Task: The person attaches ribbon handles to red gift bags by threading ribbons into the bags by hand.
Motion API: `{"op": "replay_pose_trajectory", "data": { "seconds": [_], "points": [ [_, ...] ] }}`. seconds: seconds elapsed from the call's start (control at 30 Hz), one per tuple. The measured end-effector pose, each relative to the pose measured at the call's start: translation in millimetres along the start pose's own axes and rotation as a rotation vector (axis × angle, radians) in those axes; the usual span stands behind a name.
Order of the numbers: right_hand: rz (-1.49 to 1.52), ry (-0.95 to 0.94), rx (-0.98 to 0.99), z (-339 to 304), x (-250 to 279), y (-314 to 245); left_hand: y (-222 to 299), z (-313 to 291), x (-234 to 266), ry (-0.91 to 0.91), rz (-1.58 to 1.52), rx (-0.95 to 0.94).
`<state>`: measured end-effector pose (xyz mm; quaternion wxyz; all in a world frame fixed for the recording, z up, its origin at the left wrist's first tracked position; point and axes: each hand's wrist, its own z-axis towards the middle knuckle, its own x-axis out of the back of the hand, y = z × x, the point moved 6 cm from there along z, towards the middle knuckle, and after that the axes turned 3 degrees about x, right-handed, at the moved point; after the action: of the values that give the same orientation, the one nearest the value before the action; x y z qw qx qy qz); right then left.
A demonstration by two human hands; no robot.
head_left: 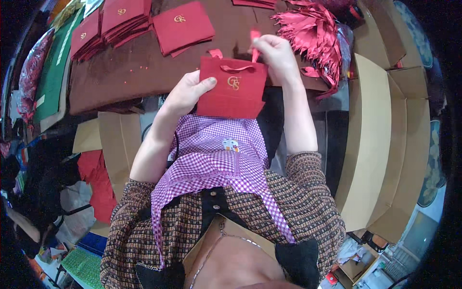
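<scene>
A small red paper gift bag (233, 101) with a gold emblem is held upright at the table's near edge. My left hand (190, 94) grips its left side, thumb on the front face. Above the bag's top right corner, my right hand (278, 57) pinches a red ribbon (255, 54), whose lower part reaches the bag's top edge. The fingertips there are somewhat blurred. Another ribbon loop (231, 68) lies across the bag's upper front, and a ribbon end (215, 53) sticks up at its top left.
Flat red bags lie in stacks (184, 28) on the brown-covered table (130, 72), toward the left. A bundle of red ribbons (310, 36) lies at the right end. An open cardboard box (368, 144) stands to my right; another box (120, 144) with red bags stands left.
</scene>
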<state>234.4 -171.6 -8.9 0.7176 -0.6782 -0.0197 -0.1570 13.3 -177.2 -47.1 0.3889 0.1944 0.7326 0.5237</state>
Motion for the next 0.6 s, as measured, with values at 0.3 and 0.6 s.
{"op": "replay_pose_trajectory", "data": {
  "seconds": [0.3, 0.6],
  "points": [
    [-1.119, 0.286, 0.083, -7.2, 30.8, -24.6, -11.9, -1.2, 5.4, -0.009, -0.011, 0.087],
    [-0.213, -0.361, 0.072, -14.5, -52.5, -32.3, -1.3, -1.2, -17.4, -0.062, 0.116, 0.11]
  ]
}}
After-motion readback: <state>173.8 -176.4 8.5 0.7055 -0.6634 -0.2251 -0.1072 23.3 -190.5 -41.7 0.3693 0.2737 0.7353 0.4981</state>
